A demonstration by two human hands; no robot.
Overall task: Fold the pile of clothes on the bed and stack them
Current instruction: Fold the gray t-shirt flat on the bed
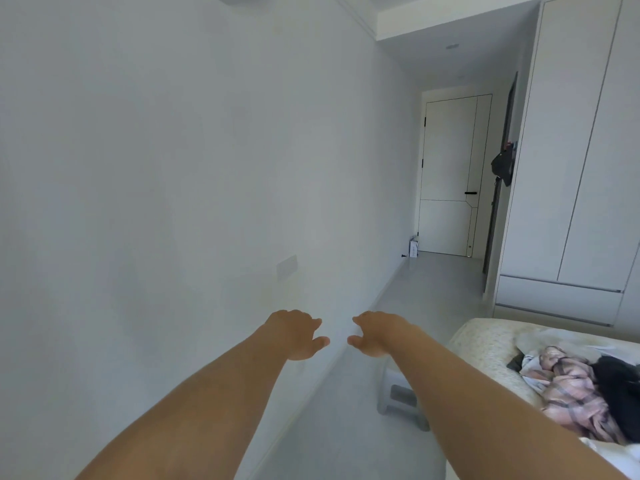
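A pile of clothes lies on the bed [485, 344] at the lower right: a pink plaid garment [571, 393], a black garment [616, 382] beside it and some white fabric [530, 363]. Both my arms stretch forward in front of the white wall, well left of the bed. My left hand [298, 336] and my right hand [375, 334] hover side by side, palms down, fingers apart, holding nothing. Neither hand touches the clothes.
A small grey stool [401, 400] stands on the floor between my right arm and the bed. A white wardrobe [581, 168] lines the right wall, with a dark bag [504, 164] hanging near it. A closed white door [450, 174] ends the corridor; a wall socket [286, 266] is left.
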